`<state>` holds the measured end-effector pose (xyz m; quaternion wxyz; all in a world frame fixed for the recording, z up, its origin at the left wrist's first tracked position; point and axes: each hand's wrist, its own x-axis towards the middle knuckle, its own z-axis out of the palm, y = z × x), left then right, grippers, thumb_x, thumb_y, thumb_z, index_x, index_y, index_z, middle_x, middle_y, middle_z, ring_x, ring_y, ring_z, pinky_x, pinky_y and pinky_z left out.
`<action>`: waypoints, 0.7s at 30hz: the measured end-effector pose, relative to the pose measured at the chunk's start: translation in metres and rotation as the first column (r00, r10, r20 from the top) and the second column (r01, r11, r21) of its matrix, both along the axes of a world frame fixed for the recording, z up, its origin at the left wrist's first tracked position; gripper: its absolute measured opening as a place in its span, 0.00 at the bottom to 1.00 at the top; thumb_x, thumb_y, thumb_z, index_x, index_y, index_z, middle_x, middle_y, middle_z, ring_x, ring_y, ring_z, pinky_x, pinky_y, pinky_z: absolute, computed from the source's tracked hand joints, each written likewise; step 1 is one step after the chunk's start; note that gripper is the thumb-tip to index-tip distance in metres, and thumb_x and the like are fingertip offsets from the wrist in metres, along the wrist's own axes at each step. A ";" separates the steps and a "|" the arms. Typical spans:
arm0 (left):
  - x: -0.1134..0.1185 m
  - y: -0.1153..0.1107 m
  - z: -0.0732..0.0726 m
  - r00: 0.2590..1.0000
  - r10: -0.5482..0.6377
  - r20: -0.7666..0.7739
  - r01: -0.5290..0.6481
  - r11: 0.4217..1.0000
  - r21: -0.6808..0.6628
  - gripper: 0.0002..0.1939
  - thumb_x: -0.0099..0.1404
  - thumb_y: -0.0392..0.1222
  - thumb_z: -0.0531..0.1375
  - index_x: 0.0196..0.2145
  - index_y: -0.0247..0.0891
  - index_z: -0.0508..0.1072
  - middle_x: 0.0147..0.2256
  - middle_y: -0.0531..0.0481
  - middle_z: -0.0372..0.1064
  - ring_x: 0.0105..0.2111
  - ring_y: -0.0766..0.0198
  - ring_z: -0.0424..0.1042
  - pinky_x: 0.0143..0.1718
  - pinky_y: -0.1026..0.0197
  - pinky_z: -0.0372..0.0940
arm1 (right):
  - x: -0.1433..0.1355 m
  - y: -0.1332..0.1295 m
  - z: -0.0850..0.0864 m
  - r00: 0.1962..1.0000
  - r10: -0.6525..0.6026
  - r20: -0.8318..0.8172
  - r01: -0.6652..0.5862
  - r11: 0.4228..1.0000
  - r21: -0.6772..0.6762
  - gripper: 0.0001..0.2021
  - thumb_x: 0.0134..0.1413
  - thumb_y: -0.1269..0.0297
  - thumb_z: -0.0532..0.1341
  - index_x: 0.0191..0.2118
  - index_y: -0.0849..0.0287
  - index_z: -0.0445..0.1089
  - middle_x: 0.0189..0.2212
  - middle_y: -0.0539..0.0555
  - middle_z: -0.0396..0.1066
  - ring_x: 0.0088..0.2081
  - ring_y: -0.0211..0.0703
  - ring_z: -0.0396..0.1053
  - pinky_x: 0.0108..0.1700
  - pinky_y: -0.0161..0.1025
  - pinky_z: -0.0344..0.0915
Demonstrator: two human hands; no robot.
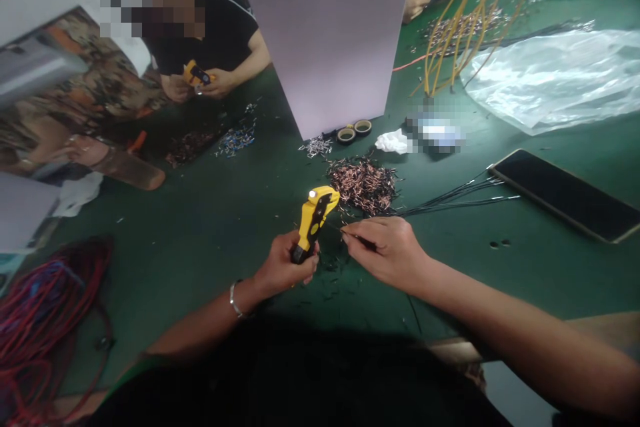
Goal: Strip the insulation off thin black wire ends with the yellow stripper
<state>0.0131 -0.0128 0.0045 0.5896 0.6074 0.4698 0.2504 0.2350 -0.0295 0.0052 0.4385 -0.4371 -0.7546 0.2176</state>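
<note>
My left hand (286, 263) is wrapped around the grip of a yellow and black wire stripper (314, 221), which is upright with its head tilted right. Just to the right, the fingers of my right hand (387, 248) pinch a thin black wire (369, 241). A short end of it points toward the stripper; whether it touches the jaws I cannot tell. Behind both tools of the work lies a pile of short copper-ended wire bits (364, 185). Several black wires with bare ends (460, 200) stretch right from beside my right hand.
A phone (570, 193) lies at right, near a clear plastic bag (555, 80) and hanging yellow wires (455, 33). A pale upright panel (335, 40) stands ahead, with tape rolls (346, 136) at its foot. Red cable coils (55, 307) are at left. Co-workers' hands (220, 82) hold tools across the table.
</note>
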 end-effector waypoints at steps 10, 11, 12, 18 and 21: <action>0.006 -0.006 0.000 0.997 0.056 0.055 -0.055 0.998 -0.011 0.10 0.53 0.35 0.64 0.32 0.36 0.66 0.18 0.59 0.65 0.13 0.71 0.65 0.17 0.68 0.63 | -0.010 0.004 0.003 0.963 -0.053 -0.263 -0.101 0.837 -0.538 0.10 0.51 0.58 0.65 0.30 0.60 0.78 0.17 0.46 0.66 0.20 0.33 0.58 0.22 0.32 0.55; 0.007 -0.008 -0.001 0.997 0.056 0.060 -0.055 0.998 -0.005 0.10 0.53 0.35 0.63 0.31 0.36 0.65 0.17 0.60 0.64 0.13 0.71 0.65 0.16 0.68 0.62 | -0.014 0.004 0.003 0.960 -0.055 -0.273 -0.115 0.815 -0.569 0.10 0.50 0.58 0.66 0.30 0.60 0.77 0.17 0.45 0.65 0.20 0.32 0.57 0.22 0.32 0.54; 0.008 -0.009 -0.002 0.997 0.054 0.058 -0.054 0.999 0.002 0.10 0.53 0.35 0.63 0.31 0.36 0.65 0.17 0.60 0.64 0.13 0.72 0.64 0.16 0.68 0.61 | -0.018 0.003 0.003 0.958 -0.059 -0.280 -0.124 0.796 -0.592 0.10 0.48 0.58 0.68 0.31 0.60 0.77 0.17 0.45 0.64 0.20 0.32 0.56 0.22 0.32 0.53; 0.013 -0.011 -0.007 0.995 0.060 -0.074 -0.051 0.992 0.115 0.09 0.49 0.33 0.61 0.29 0.37 0.64 0.20 0.59 0.65 0.15 0.73 0.63 0.17 0.69 0.58 | -0.039 -0.001 -0.002 0.934 -0.124 -0.336 -0.132 0.751 -0.647 0.13 0.43 0.59 0.70 0.25 0.60 0.68 0.19 0.45 0.63 0.22 0.32 0.57 0.23 0.33 0.52; 0.017 -0.011 -0.009 0.991 0.083 -0.107 -0.070 0.990 0.124 0.10 0.48 0.34 0.60 0.30 0.37 0.65 0.19 0.61 0.64 0.15 0.72 0.63 0.18 0.68 0.58 | -0.043 -0.003 -0.007 0.890 -0.203 -0.409 -0.136 0.737 -0.662 0.15 0.42 0.59 0.70 0.24 0.58 0.63 0.20 0.44 0.62 0.23 0.33 0.58 0.23 0.34 0.54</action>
